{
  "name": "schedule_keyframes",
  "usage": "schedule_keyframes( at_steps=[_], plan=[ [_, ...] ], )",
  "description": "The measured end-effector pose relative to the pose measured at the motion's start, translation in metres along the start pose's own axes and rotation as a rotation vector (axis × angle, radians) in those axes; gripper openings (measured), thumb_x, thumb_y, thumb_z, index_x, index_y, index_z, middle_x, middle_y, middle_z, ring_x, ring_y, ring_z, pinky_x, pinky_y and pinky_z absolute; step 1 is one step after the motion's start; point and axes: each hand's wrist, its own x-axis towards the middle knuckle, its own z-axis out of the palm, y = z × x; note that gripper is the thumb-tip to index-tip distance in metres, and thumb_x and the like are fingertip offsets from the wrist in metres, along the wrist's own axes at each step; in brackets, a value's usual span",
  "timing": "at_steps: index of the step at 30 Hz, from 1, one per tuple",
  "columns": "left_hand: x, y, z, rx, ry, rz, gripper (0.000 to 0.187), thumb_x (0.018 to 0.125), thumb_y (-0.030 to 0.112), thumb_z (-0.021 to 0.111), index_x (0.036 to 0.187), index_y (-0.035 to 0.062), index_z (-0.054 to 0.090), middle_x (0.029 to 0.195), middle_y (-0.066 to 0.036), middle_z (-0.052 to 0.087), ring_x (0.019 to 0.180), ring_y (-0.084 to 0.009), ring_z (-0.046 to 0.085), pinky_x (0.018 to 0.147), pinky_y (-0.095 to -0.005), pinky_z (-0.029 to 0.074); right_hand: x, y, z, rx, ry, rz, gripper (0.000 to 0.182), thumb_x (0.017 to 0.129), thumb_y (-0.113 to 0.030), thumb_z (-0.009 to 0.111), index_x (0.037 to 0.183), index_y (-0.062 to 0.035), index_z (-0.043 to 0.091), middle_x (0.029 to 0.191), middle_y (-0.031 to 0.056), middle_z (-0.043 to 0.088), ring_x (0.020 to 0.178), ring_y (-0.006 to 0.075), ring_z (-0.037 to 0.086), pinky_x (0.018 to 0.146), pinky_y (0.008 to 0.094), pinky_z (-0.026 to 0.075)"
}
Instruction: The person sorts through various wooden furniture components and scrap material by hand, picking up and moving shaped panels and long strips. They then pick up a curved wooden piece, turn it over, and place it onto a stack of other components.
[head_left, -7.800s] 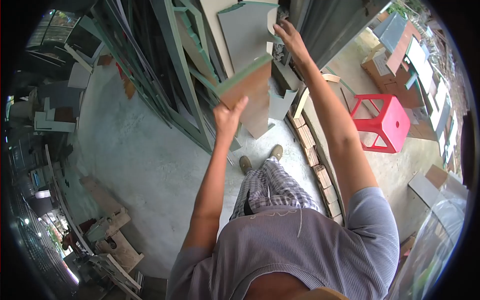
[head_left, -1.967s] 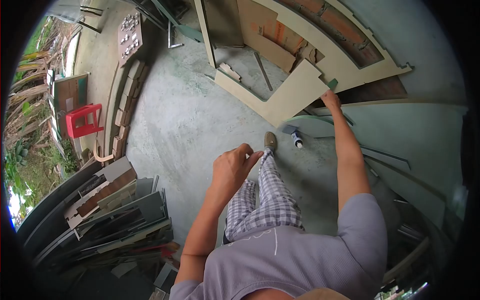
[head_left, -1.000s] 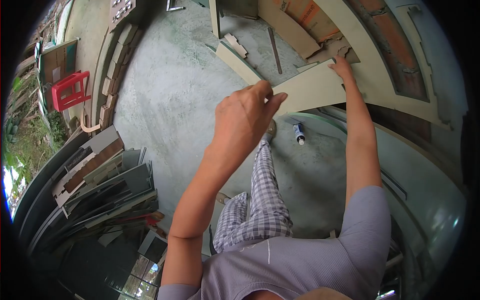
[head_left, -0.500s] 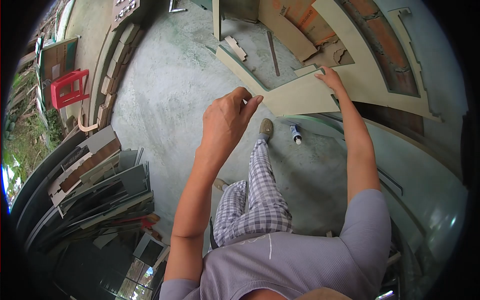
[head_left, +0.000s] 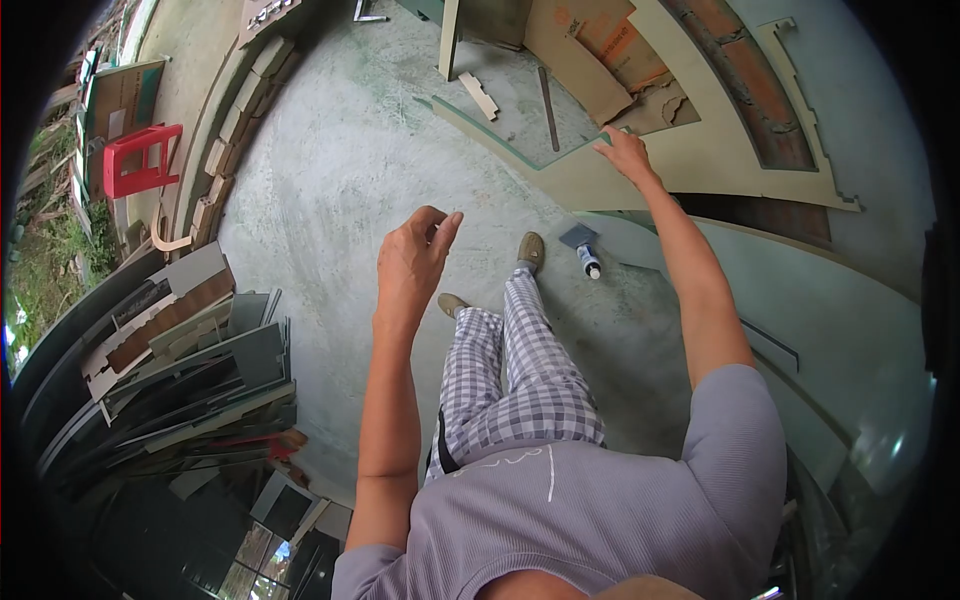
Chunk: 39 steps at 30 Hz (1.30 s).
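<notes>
My right hand (head_left: 628, 157) grips the green-edged rim of a large cream panel (head_left: 690, 165). The panel has big cut-outs and leans at the right, in front of brickwork. My left hand (head_left: 412, 258) is raised over the concrete floor, away from the panel. Its fingers are curled and the thumb presses toward the index finger; whatever may be pinched there is too small to make out. Below the panel, a blue tube with a white-and-black end (head_left: 589, 262) lies on the floor near my foot, beside a dark flat square piece (head_left: 578, 236).
Stacked offcut panels (head_left: 200, 330) lie to the left. A red plastic stool (head_left: 142, 160) stands beyond a row of bricks (head_left: 232, 125). Cardboard (head_left: 580, 60), a dark strip (head_left: 548, 108) and a small notched piece (head_left: 478, 96) are at the back. A large pale-green sheet (head_left: 780, 290) lies right.
My left hand has moved down and left, away from the panel's edge. The panel's near part has shifted and tilted, uncovering the dark square piece. My right hand has moved slightly left, still on the rim.
</notes>
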Motion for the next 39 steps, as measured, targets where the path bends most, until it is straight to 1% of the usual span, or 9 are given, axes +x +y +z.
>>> schedule_keyframes(
  at_steps=[3,21,24,29,31,34,35,36,39],
  plan=[
    [-0.007,-0.018,-0.008,-0.056,0.054,0.005,0.033,0.083,0.03,0.055,0.079,-0.0027,0.059,0.054,-0.006,0.051,0.05,-0.0114,0.046,0.05,-0.0268,0.038,-0.007,-0.007,0.006,-0.015,0.036,-0.038,0.041,0.075,-0.032,0.061,0.104,-0.0044,0.054,0.089,0.0203,0.061,0.087,0.0362,0.057,0.076,0.043,0.044],
    [-0.01,-0.03,0.002,-0.102,-0.006,-0.062,0.031,0.083,0.029,0.056,0.082,-0.0008,0.061,0.058,-0.009,0.057,0.048,-0.0143,0.053,0.05,-0.0279,0.042,-0.043,-0.035,0.027,0.001,0.049,-0.15,0.034,0.077,-0.027,0.06,0.1,-0.0053,0.05,0.084,0.0189,0.061,0.082,0.0362,0.058,0.072,0.0438,0.046],
    [0.023,-0.016,0.048,-0.382,-0.069,0.082,0.033,0.084,0.03,0.055,0.092,-0.0013,0.059,0.062,-0.007,0.058,0.05,-0.0106,0.052,0.047,-0.0246,0.042,-0.048,-0.045,0.034,0.02,0.098,-0.051,0.033,0.075,-0.027,0.062,0.098,-0.0058,0.052,0.088,0.0166,0.061,0.084,0.0349,0.058,0.072,0.043,0.046],
    [0.1,0.019,0.207,-0.402,-0.142,0.28,0.04,0.086,0.033,0.051,0.11,0.0007,0.052,0.091,-0.019,0.061,0.069,-0.0272,0.06,0.066,-0.0337,0.047,-0.048,-0.032,0.062,0.142,0.25,0.046,0.03,0.073,-0.026,0.063,0.096,-0.0071,0.055,0.09,0.0147,0.061,0.084,0.0337,0.059,0.071,0.0426,0.046],
    [0.121,0.034,0.251,-0.339,-0.028,0.6,0.041,0.086,0.035,0.048,0.108,0.0007,0.054,0.096,-0.022,0.058,0.083,-0.0336,0.057,0.074,-0.0369,0.045,-0.047,-0.031,0.06,0.22,0.229,0.136,0.028,0.074,-0.025,0.062,0.094,-0.0065,0.056,0.089,0.0147,0.062,0.086,0.0329,0.059,0.071,0.042,0.047],
    [0.165,0.022,0.31,-0.317,-0.068,0.628,0.039,0.087,0.036,0.047,0.097,0.0,0.059,0.09,-0.023,0.058,0.086,-0.0358,0.055,0.075,-0.0382,0.043,-0.052,-0.014,0.06,0.352,0.232,0.237,0.025,0.076,-0.026,0.058,0.087,-0.004,0.059,0.086,0.0157,0.062,0.086,0.031,0.059,0.072,0.0404,0.047],
    [0.172,0.024,0.308,-0.296,-0.395,0.314,0.041,0.09,0.035,0.041,0.09,-0.0015,0.06,0.089,-0.019,0.058,0.086,-0.0327,0.054,0.08,-0.0356,0.04,-0.057,-0.005,0.051,0.303,0.21,0.144,0.024,0.076,-0.026,0.058,0.086,-0.0046,0.059,0.084,0.0153,0.062,0.084,0.0306,0.06,0.071,0.0395,0.047],
    [0.169,0.03,0.303,-0.231,-0.267,0.5,0.043,0.09,0.036,0.042,0.085,-0.0019,0.06,0.083,-0.019,0.059,0.08,-0.0313,0.055,0.073,-0.0359,0.042,-0.061,0.003,0.04,0.254,0.188,0.048,0.023,0.077,-0.027,0.058,0.086,-0.0051,0.06,0.082,0.0148,0.063,0.082,0.0301,0.061,0.07,0.0385,0.047],
    [0.169,0.037,0.304,-0.048,-0.214,0.508,0.042,0.088,0.037,0.046,0.08,-0.0015,0.061,0.08,-0.018,0.058,0.077,-0.0303,0.055,0.071,-0.036,0.042,-0.106,0.061,-0.012,0.713,0.531,0.228,0.02,0.078,-0.023,0.059,0.089,-0.0056,0.057,0.082,0.0121,0.063,0.078,0.0288,0.061,0.068,0.0351,0.047]
  ],
)
